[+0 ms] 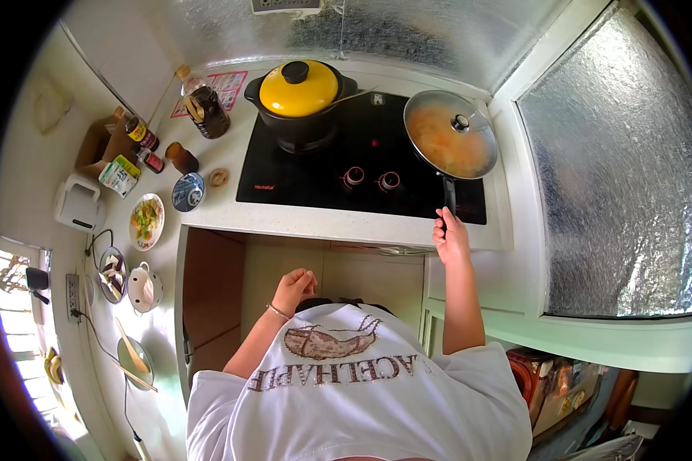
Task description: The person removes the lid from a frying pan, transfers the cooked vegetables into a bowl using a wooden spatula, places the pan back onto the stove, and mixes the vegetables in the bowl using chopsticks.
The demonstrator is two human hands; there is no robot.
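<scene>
My right hand (451, 237) is closed around the black handle (448, 192) of a frying pan on the right side of the cooktop. A glass lid (438, 127) with a black knob covers the pan, and orange-red food shows blurrily through it. My left hand (294, 290) hangs in front of the counter, its fingers curled in, with nothing visible in it. A black pot (296, 131) with a yellow lid (298, 94) stands on the left side of the black cooktop (284, 184).
Left of the cooktop stand a dark glass bottle (207, 115), sauce bottles (142, 134), a blue patterned bowl (187, 192) and a plate of chopped vegetables (146, 223). Along the left counter are a strainer (144, 288) and a bowl with wooden utensils (134, 361). A foil-covered panel (615, 169) borders the right.
</scene>
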